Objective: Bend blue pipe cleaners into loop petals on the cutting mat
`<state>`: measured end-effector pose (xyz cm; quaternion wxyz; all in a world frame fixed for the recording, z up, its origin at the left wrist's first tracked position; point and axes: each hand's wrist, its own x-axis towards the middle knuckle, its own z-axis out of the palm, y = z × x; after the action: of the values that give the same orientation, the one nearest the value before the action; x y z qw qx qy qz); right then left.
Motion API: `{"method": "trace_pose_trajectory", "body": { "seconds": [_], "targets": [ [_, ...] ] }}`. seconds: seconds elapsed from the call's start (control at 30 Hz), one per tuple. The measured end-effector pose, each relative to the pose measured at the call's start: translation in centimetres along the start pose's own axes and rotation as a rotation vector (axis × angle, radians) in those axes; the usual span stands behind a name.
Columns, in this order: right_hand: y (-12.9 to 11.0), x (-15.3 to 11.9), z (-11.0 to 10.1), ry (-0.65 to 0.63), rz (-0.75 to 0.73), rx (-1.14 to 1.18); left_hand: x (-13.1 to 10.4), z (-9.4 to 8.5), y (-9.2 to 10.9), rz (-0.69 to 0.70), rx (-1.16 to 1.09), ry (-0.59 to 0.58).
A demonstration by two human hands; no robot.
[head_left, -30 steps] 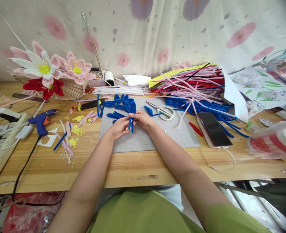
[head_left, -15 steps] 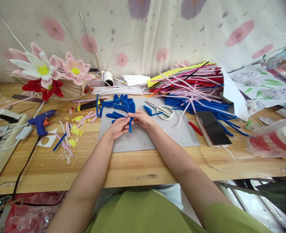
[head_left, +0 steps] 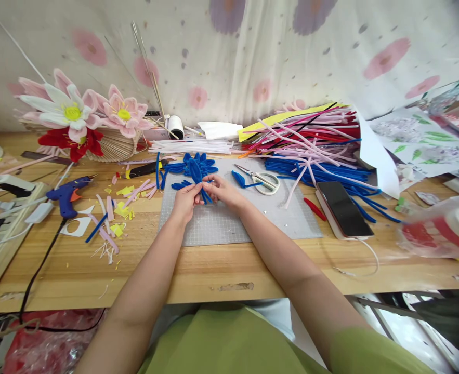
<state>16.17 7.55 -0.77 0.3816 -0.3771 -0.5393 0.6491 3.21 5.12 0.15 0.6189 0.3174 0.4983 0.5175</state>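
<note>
Both hands pinch one blue pipe-cleaner petal [head_left: 196, 174] between them: our left hand [head_left: 185, 200] and right hand [head_left: 221, 189] closed on its stem (loop pointing away).

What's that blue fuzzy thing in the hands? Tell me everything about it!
The blue petal is a loop of fuzzy, deep blue pipe cleaner bent into a pointed leaf shape, with its twisted ends trailing down as a short stem. It stands tilted above the grey cutting mat. The left hand and right hand pinch it at the base from either side. Just behind it lies a pile of similar blue loops.
</note>
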Motion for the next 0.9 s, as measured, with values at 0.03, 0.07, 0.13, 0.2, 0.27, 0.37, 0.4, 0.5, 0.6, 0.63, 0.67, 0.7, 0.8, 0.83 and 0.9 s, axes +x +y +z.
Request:
{"method": "trace_pose_trajectory", "body": {
  "seconds": [0.03, 0.07, 0.13, 0.2, 0.27, 0.37, 0.4, 0.5, 0.6, 0.63, 0.67, 0.7, 0.8, 0.83, 0.9],
  "targets": [
    [0.0, -0.1, 0.2, -0.004, 0.003, -0.067, 0.2, -0.2, 0.0, 0.017, -0.016, 0.034],
    [0.0, -0.1, 0.3, -0.019, 0.014, -0.128, 0.3, -0.3, 0.1, 0.035, -0.023, 0.060],
    [0.1, -0.1, 0.5, -0.053, 0.037, -0.208, 0.6, -0.6, 0.1, 0.065, -0.011, 0.097],
    [0.0, 0.1, 0.2, -0.026, 0.016, -0.249, 0.6, -0.7, 0.1, 0.087, 0.020, 0.116],
    [-0.2, 0.3, -0.2, 0.041, -0.046, -0.279, 0.5, -0.6, 0.1, 0.094, 0.049, 0.112],
    [-0.6, 0.5, -1.0, 0.136, -0.157, -0.283, 0.1, -0.2, 0.1, 0.080, 0.066, 0.074],
    [-0.7, 0.5, -1.2, 0.161, -0.187, -0.268, 0.1, -0.1, 0.1, 0.072, 0.071, 0.059],
    [-0.9, 0.7, -1.4, 0.242, -0.235, -0.182, -0.1, 0.1, 0.0, 0.055, 0.095, 0.010],
    [-0.7, 0.9, -1.4, 0.305, -0.209, -0.079, -0.3, 0.1, 0.1, 0.015, 0.093, -0.056],
    [-0.7, 0.9, -1.4, 0.319, -0.191, -0.046, -0.3, 0.1, 0.1, -0.007, 0.077, -0.082],
    [-0.7, 1.0, -1.3, 0.328, -0.169, -0.014, -0.4, 0.1, 0.2, -0.032, 0.054, -0.109],
    [-0.6, 1.1, -1.3, 0.329, -0.144, 0.016, -0.4, 0.1, 0.3, -0.059, 0.022, -0.137],
    [-0.7, 1.1, -0.9, 0.296, -0.072, 0.108, -0.7, 0.3, 0.5, -0.148, -0.103, -0.222],
    [-0.7, 1.1, -0.6, 0.276, -0.057, 0.139, -0.8, 0.4, 0.5, -0.178, -0.149, -0.253],
    [-0.7, 1.0, -0.2, 0.230, -0.036, 0.205, -1.1, 0.7, 0.6, -0.237, -0.248, -0.324]
  ]
}}
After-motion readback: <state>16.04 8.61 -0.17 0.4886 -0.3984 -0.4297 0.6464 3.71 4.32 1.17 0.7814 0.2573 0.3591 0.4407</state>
